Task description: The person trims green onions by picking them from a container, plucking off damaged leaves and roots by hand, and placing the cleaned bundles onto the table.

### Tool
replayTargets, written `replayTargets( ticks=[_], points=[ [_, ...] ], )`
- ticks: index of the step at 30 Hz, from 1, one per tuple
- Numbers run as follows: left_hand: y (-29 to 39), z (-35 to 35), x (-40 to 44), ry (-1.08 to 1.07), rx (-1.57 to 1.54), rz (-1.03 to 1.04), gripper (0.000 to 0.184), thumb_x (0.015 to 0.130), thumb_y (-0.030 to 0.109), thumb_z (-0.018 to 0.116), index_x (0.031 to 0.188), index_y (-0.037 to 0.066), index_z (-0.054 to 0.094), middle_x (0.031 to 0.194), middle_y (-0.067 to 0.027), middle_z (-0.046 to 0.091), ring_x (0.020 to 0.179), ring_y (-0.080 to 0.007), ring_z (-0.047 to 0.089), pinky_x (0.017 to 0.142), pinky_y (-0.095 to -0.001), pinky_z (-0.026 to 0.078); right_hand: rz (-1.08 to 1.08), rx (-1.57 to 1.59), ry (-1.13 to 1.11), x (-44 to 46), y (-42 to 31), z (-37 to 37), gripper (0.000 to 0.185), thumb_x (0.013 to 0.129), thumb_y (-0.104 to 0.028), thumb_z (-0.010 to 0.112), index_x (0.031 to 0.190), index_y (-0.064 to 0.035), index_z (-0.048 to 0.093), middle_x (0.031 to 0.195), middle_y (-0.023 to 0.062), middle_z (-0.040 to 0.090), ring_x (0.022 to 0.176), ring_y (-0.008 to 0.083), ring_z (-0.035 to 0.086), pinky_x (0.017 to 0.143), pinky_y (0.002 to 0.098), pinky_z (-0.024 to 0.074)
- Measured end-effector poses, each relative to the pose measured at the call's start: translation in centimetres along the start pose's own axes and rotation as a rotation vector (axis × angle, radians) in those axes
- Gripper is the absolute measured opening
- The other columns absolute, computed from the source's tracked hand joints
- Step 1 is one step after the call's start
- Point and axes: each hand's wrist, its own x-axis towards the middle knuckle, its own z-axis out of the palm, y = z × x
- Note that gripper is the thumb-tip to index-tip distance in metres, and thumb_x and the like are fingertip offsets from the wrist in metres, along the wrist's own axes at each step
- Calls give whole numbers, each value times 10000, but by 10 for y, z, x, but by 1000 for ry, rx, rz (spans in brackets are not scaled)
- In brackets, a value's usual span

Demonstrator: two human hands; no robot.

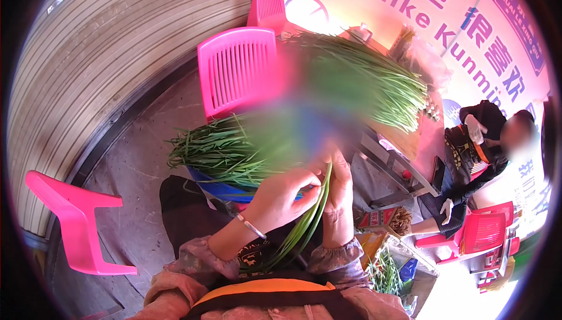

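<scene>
Long green stalks hang down from between my two hands over my lap. My left hand, with a bracelet at its wrist, is closed with its fingers at the stalks. My right hand is closed round their upper part, its fingertips partly blurred. Just beyond my hands a large pile of green stalks rests in a blue container. Farther off, another big bundle of green stalks lies on a wooden table. A blurred patch hides the middle of the view.
Pink chairs stand at the left and beyond the pile. On the right sits a person in dark clothes and light gloves. A box holding greens and a box of thin brown stalks are at the lower right.
</scene>
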Motion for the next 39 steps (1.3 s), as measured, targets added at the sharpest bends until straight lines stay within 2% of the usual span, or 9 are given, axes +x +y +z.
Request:
replayTargets(
  ticks=[4, 10, 13, 17, 18, 21, 26, 35, 39],
  points=[
    [-7, 4, -3, 17, 95, 6, 92, 823, 86, 625, 895, 33, 605, 769, -100, 608, 608, -200, 595, 546, -285, 464, -187, -268, 96, -1, -7, 2, 234, 957, -196, 472, 1107, -30, 540, 806, -16, 498, 692, 67, 473, 659, 222, 416],
    [-8, 8, -6, -48, -274, -172, 195, 835, 59, 621, 1020, 17, 579, 809, -86, 632, 687, -168, 633, 600, -266, 492, -288, -534, 99, -3, -22, 10, 271, 956, -225, 480, 1126, -23, 539, 862, -7, 516, 747, 65, 495, 702, 211, 431],
    [-17, 15, -7, 38, -221, -62, 220, 825, 59, 640, 1027, 18, 564, 809, -75, 632, 715, -155, 642, 608, -255, 498, -289, -571, 59, -3, -27, 12, 323, 951, -249, 488, 1173, -16, 520, 901, 5, 532, 771, 76, 504, 726, 216, 432],
    [-8, 7, -4, 113, -81, -164, 193, 814, 57, 653, 979, 14, 561, 827, -84, 628, 715, -150, 641, 601, -252, 500, -316, -706, 92, -8, -28, 21, 412, 940, -297, 505, 1229, -4, 489, 992, 32, 561, 812, 97, 523, 780, 230, 429],
    [-8, 6, -3, 145, -74, -157, 188, 813, 57, 655, 969, 13, 560, 828, -85, 627, 716, -149, 641, 600, -253, 500, -257, -740, -13, -6, -33, 11, 409, 918, -291, 549, 1198, 3, 500, 1045, 44, 569, 854, 94, 529, 821, 241, 422],
    [-11, 5, -2, 191, -77, -131, 175, 814, 49, 654, 955, 13, 558, 813, -83, 624, 717, -143, 635, 597, -251, 496, -183, -951, -199, -10, -37, 1, 367, 888, -243, 606, 1141, 10, 524, 1038, 42, 579, 869, 83, 538, 814, 240, 430],
    [-20, 7, -3, 139, -220, -178, 148, 833, 41, 640, 946, -5, 555, 824, -60, 615, 734, -92, 596, 635, -227, 477, -74, -1105, -104, -13, -39, 11, 192, 863, -107, 630, 1007, 15, 593, 870, 19, 629, 788, 62, 576, 729, 201, 463],
    [-11, 0, 2, 74, -230, -173, 128, 872, 66, 604, 939, -25, 544, 816, -19, 588, 736, -50, 546, 631, -200, 443, -146, -981, -183, -12, -42, 13, 208, 903, -154, 578, 1017, 19, 572, 934, 37, 602, 855, 81, 546, 756, 224, 450],
    [-22, 3, -3, 66, -464, -243, 114, 898, 86, 565, 933, -19, 539, 796, 2, 562, 706, -40, 510, 617, -183, 415, -178, -1076, -218, -13, -45, 20, 203, 907, -161, 575, 1002, 19, 571, 893, 32, 609, 817, 79, 551, 735, 219, 449]
  ],
)
